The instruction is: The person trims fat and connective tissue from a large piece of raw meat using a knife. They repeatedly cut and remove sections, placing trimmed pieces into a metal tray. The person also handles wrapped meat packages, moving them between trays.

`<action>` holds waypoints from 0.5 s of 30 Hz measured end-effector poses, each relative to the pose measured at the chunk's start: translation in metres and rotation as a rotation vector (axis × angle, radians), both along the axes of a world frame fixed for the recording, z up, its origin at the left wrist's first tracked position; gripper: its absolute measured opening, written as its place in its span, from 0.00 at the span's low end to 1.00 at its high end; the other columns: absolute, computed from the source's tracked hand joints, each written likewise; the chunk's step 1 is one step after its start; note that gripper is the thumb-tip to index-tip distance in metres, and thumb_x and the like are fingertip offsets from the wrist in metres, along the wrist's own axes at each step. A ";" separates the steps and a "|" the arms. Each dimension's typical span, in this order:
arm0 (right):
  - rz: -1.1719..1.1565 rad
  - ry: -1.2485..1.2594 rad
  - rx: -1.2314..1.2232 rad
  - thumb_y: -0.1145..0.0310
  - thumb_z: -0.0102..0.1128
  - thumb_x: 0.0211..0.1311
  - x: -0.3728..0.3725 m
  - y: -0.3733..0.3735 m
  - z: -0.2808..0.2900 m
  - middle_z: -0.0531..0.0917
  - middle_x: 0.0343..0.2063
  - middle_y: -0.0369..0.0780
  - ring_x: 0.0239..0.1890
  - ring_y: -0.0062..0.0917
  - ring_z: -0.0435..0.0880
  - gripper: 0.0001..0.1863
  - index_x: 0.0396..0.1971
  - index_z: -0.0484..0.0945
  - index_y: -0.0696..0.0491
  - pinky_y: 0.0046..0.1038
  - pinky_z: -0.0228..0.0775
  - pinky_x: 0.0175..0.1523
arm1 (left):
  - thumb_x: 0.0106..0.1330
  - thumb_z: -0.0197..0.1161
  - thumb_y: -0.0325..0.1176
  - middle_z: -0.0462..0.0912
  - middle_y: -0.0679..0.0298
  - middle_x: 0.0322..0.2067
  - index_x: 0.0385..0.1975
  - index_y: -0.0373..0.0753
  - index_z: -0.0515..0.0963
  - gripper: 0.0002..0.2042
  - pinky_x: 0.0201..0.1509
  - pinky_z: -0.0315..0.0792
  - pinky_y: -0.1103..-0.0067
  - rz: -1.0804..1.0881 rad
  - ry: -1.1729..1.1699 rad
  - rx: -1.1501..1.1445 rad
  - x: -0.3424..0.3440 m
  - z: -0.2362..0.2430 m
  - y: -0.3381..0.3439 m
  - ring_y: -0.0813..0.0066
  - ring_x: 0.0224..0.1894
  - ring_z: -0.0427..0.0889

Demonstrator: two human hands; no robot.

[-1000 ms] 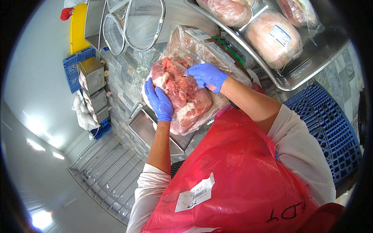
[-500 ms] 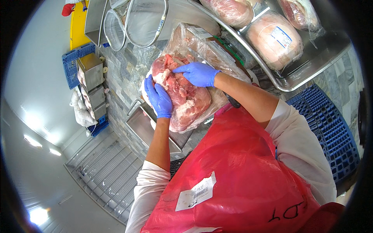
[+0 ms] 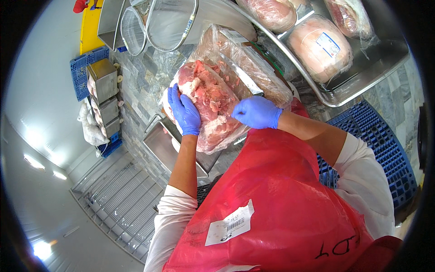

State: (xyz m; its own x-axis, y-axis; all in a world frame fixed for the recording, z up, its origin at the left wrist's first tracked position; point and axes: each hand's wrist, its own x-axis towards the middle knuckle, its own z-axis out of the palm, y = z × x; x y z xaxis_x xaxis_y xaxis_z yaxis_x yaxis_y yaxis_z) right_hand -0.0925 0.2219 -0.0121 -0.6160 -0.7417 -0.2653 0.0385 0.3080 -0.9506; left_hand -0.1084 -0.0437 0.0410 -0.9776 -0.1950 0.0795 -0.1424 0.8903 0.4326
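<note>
A large raw piece of pink and red meat (image 3: 210,97) with white fat lies in front of me. My left hand (image 3: 185,112), in a blue glove, rests flat against its left side with the fingers extended. At the meat's right edge is my right hand (image 3: 257,112), also gloved, its fingers curled closed; what they hold, if anything, is hidden. A knife (image 3: 244,76) lies beside the meat, its blade pointing away from me. Its dark handle runs toward the right hand, which covers part of it.
Plastic film covers the work surface (image 3: 267,79). A metal tub (image 3: 335,100) with wrapped meat stands at the far right. Below the meat's left side sits a metal tray (image 3: 165,145). Clear bag-lined hoops (image 3: 170,27) stand at the back; a blue pallet (image 3: 376,149) lies right.
My right hand has lifted off the top of the meat, moved right and toward me, and curled closed. The knife blade now shows. My left hand stays on the meat.
</note>
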 end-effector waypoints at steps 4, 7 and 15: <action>-0.439 0.040 -0.082 0.58 0.63 0.66 -0.009 -0.027 0.007 0.88 0.42 0.46 0.44 0.43 0.87 0.13 0.46 0.87 0.45 0.40 0.79 0.52 | 0.76 0.49 0.28 0.67 0.43 0.69 0.67 0.32 0.69 0.21 0.78 0.55 0.63 -0.008 -0.004 -0.025 0.001 0.003 0.000 0.48 0.74 0.63; -0.487 0.130 -0.100 0.56 0.61 0.67 -0.027 -0.055 -0.005 0.87 0.43 0.45 0.44 0.42 0.87 0.14 0.45 0.87 0.46 0.41 0.78 0.52 | 0.76 0.49 0.28 0.66 0.43 0.69 0.67 0.32 0.69 0.21 0.78 0.55 0.63 -0.010 -0.018 -0.045 -0.002 0.005 0.002 0.49 0.74 0.62; -0.296 0.181 0.002 0.58 0.59 0.67 -0.080 -0.074 -0.011 0.88 0.39 0.46 0.41 0.44 0.87 0.13 0.42 0.87 0.47 0.45 0.78 0.49 | 0.75 0.49 0.27 0.72 0.46 0.64 0.64 0.29 0.71 0.20 0.74 0.60 0.66 -0.025 0.042 -0.022 -0.002 0.001 0.003 0.53 0.67 0.70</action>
State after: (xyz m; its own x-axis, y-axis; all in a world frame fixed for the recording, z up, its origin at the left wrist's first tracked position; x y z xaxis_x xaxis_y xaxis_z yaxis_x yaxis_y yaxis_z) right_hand -0.1724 0.1474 -0.0234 -0.8416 -0.5234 -0.1333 -0.0424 0.3100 -0.9498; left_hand -0.1100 -0.0408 0.0420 -0.9779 -0.1681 0.1242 -0.1021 0.9028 0.4178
